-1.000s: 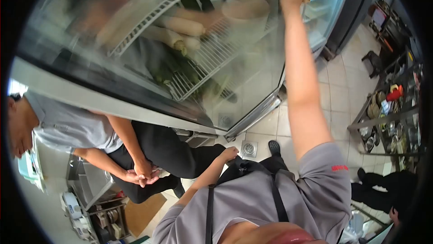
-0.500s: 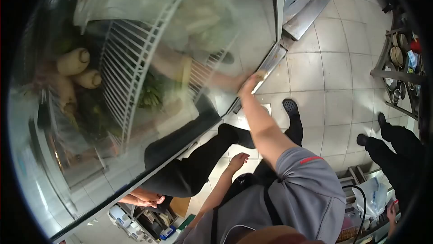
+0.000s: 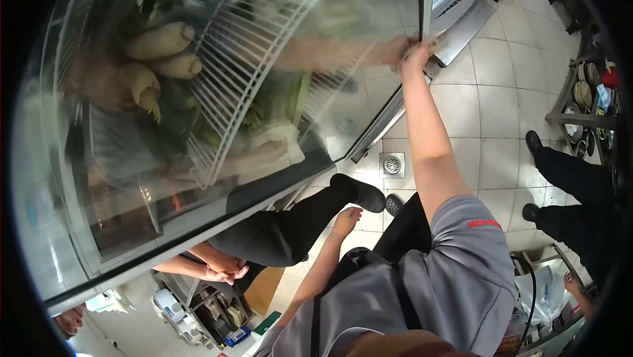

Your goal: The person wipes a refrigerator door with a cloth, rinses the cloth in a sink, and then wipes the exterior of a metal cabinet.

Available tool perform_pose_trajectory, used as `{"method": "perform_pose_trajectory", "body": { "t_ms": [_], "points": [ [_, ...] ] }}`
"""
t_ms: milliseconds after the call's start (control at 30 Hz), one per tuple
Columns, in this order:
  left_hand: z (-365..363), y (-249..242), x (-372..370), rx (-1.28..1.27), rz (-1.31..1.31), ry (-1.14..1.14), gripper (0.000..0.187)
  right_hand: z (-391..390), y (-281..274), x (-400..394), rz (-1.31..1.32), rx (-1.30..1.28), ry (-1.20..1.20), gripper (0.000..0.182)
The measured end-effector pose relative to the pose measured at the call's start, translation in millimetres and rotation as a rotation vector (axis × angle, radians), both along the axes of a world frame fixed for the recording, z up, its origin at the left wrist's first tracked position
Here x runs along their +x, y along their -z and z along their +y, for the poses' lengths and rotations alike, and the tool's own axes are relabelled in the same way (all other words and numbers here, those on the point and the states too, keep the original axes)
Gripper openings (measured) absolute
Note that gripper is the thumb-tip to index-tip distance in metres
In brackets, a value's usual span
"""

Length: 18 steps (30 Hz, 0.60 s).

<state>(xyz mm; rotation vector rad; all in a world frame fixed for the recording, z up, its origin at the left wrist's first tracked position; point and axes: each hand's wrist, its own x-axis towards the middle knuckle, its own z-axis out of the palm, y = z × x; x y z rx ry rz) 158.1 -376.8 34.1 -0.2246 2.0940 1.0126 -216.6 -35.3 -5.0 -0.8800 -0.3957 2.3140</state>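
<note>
With the arm stretched out, my right hand is closed around the edge of a glass refrigerator door, and its reflection shows in the pane. Lower down, my left hand hangs in front of my body, its fingers loosely bent with nothing visible in them. Through the glass, several white radishes lie beside a slanted white wire shelf. Green vegetables show beyond the shelf, blurred by reflections.
A co-worker's clasped hands and black-trousered leg are at lower left. Another person's legs stand at right near a rack of pans. A floor drain is set in the tiles. A plastic bag lies lower right.
My right hand has moved up and to the right, and the arm is straighter. The view has shifted, showing the floor drain and more of the radishes. The left hand stays low.
</note>
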Motion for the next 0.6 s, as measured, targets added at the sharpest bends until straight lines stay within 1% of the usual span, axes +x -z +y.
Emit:
{"method": "perform_pose_trajectory", "body": {
  "t_ms": [33, 67, 100, 133, 167, 200, 233, 267, 300, 333, 367, 400, 467, 533, 600],
  "points": [
    [-3, 0, 10, 0.008, -0.001, -0.008, 0.028, 1, -17, -12, 0.004, 0.071, 0.154, 0.028],
    [-2, -1, 14, -0.043, -0.072, 0.070, 0.027, -7, -47, -12, 0.093, 0.218, 0.183, 0.030],
    [-1, -1, 12, -0.094, -0.129, 0.152, 0.027, -21, -103, -5, -0.057, 0.528, 0.244, 0.038],
    [-1, 0, 15, -0.104, -0.165, 0.212, 0.028, -40, -179, 23, -0.147, 0.763, 0.200, 0.045],
    [2, -11, 14, -0.092, -0.146, 0.238, 0.028, -51, -211, 35, -0.157, 0.985, 0.120, 0.047],
    [5, -22, 9, -0.082, -0.129, 0.263, 0.028, -64, -271, 57, -0.073, 1.123, 0.203, 0.047],
    [0, -15, 9, -0.109, -0.051, 0.326, 0.030, -65, -293, 57, 0.024, 1.118, 0.206, 0.048],
    [-4, -11, 9, -0.115, -0.019, 0.295, 0.029, -69, -301, 60, 0.114, 1.107, 0.203, 0.049],
    [-4, -16, 12, -0.099, 0.010, 0.232, 0.028, -69, -293, 62, 0.110, 1.103, 0.192, 0.049],
    [-2, -22, 8, -0.082, 0.052, 0.172, 0.027, -64, -276, 55, 0.003, 1.160, 0.211, 0.050],
    [2, -28, 4, -0.087, 0.057, 0.165, 0.027, -57, -257, 48, -0.103, 1.213, 0.229, 0.050],
    [4, -35, 8, -0.064, 0.066, 0.122, 0.027, -44, -229, 48, -0.130, 1.289, 0.206, 0.050],
    [4, -36, 10, -0.052, 0.057, 0.064, 0.026, -46, -152, 33, -0.273, 1.196, 0.304, 0.047],
    [2, -34, 33, 0.008, -0.028, -0.044, 0.026, -53, -56, 36, -0.240, 0.677, 0.115, 0.047],
    [3, -29, 50, 0.018, -0.045, -0.082, 0.027, -90, 6, 77, -0.033, -0.170, -0.224, 0.045]
  ]
}}
